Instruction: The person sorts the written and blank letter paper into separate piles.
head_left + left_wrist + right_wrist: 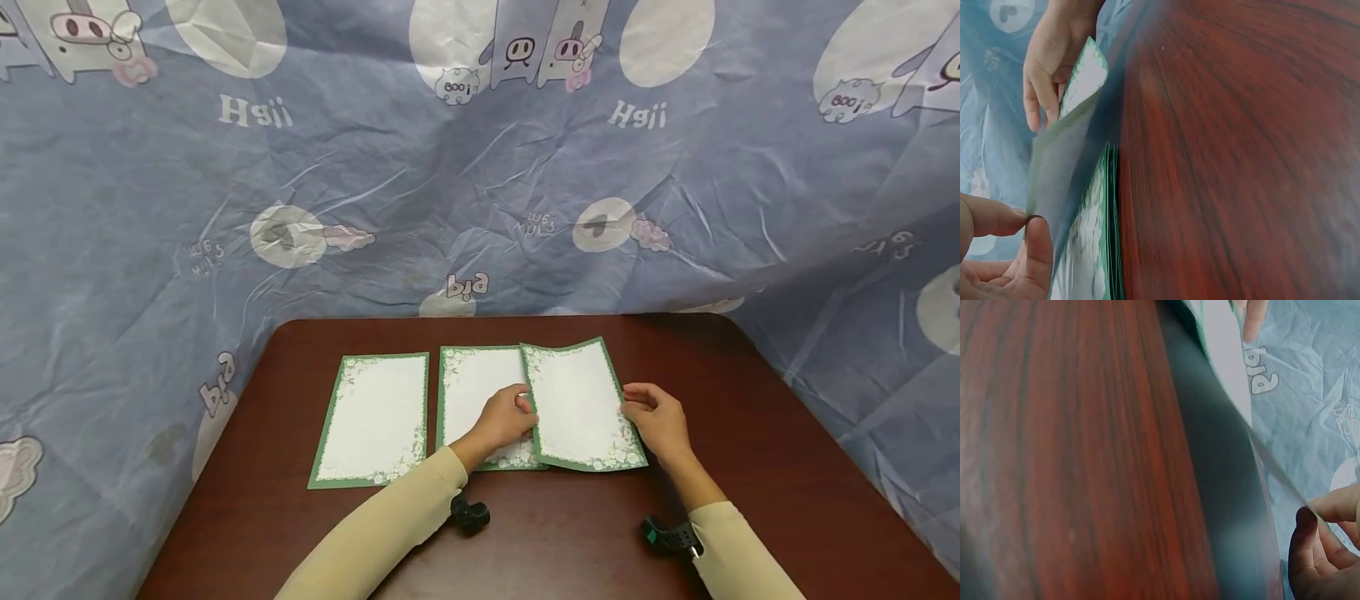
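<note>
Between both hands a white sheet of paper [573, 400] with a green floral border is held up off the table, slightly bowed. My left hand [504, 419] pinches its left edge, thumb against fingertips, as the left wrist view shows. On the opposite edge, my right hand [660, 421] pinches the paper between thumb and fingers. Partly under the raised sheet and my left hand lies a stack of matching sheets [1110, 231], several layers thick in the left wrist view. Further left, another matching bordered sheet [372, 417] rests flat.
The dark red-brown wooden table [570, 542] has rounded far corners. Behind it and at the sides hangs a wrinkled blue cloth [420, 167] printed with cartoon figures. Dark straps with small devices are on the left wrist [470, 512] and right wrist [670, 536].
</note>
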Demonstrator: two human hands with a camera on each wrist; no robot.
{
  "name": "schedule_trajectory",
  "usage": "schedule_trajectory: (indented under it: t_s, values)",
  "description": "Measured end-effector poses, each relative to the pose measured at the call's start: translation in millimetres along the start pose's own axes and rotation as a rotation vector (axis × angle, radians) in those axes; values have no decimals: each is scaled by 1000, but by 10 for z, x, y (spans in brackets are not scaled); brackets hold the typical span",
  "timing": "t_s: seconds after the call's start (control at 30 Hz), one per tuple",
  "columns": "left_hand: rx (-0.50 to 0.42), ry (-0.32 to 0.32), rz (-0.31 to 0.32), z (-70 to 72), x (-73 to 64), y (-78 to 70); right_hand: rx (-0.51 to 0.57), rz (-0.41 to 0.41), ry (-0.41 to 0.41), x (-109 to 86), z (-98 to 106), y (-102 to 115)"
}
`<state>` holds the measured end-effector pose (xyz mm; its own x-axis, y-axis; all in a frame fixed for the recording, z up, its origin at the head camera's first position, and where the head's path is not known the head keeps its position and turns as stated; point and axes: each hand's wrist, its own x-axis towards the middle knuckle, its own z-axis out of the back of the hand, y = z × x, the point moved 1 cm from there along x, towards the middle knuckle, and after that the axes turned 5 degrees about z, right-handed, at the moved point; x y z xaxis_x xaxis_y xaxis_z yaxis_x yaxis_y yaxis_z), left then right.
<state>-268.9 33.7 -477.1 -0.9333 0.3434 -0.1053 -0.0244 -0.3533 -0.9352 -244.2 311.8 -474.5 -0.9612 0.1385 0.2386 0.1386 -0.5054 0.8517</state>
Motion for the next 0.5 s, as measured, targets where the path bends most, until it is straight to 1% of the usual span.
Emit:
schedule_trajectory:
  t_s: [0.17,0.33,0.43,0.5]
  values:
    - [38,28,-18,-95,34,-48,-58,-22,-22,-4,71,-37]
    - [57,60,-6,-184,55,-98,-115,-38,-43,-9,148,-73]
    - [90,78,-6,-203,41,-113,-154,-58,-46,-17,184,-108]
    - [128,96,-11,-201,18,-120,-170,-68,-39,-24,208,-134]
